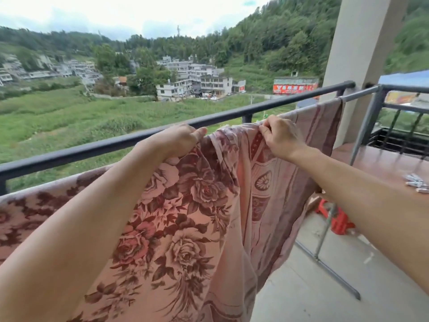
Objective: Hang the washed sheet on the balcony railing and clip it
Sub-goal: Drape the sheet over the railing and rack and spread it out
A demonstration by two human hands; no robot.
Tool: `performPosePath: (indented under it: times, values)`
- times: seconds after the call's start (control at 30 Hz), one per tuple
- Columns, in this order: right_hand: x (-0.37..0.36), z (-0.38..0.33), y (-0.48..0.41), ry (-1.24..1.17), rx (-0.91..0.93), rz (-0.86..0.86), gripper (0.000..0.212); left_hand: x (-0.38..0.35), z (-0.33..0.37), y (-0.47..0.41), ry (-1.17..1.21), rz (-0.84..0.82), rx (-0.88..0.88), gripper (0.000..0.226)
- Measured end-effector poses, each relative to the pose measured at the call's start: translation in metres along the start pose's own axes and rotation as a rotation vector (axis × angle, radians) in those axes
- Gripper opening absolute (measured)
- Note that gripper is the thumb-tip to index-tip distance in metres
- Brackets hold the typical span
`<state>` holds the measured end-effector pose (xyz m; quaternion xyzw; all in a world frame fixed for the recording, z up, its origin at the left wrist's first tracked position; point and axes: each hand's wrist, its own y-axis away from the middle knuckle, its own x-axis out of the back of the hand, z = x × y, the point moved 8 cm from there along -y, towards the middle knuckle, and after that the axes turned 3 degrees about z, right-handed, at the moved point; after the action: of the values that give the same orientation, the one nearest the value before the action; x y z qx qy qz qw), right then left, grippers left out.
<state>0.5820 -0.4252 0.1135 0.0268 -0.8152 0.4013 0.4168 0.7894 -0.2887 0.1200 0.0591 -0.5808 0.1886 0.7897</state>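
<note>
Balcony above green valley. Left hand (178, 140) and right hand (283, 139) near each other just under railing (92, 147), both clamped on bunched top edge of sheet (185, 217) hanging below them, likely to spread folds. Clips (416, 182) right of right hand.

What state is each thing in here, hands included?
sheet: draped over the grey rack bar, bunched mid-span, no clip visible.
left hand: grips the sheet's top edge.
right hand: pinches the sheet's top edge.
clips: lying loose on the ledge.
balcony railing: behind the sheet, uncovered.
</note>
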Motion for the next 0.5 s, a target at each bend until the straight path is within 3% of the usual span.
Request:
performPosePath:
  times: [0.2,0.3,0.4,0.5]
  values:
    - [0.032,0.159,-0.011,0.128,-0.453,0.082,0.036,-0.003,-0.007,-0.004,-0.023,-0.015,0.038,0.066]
    - [0.03,0.205,-0.014,0.161,-0.53,0.013,0.043,0.0,-0.009,-0.001,-0.052,0.001,0.059,0.064]
    - [0.034,0.194,-0.025,0.145,-0.41,0.027,0.028,0.001,-0.007,0.0,-0.093,0.04,0.094,0.054]
    - [0.037,0.128,-0.045,-0.051,-0.009,0.072,0.032,0.006,0.018,-0.009,-0.129,0.164,0.106,0.042]
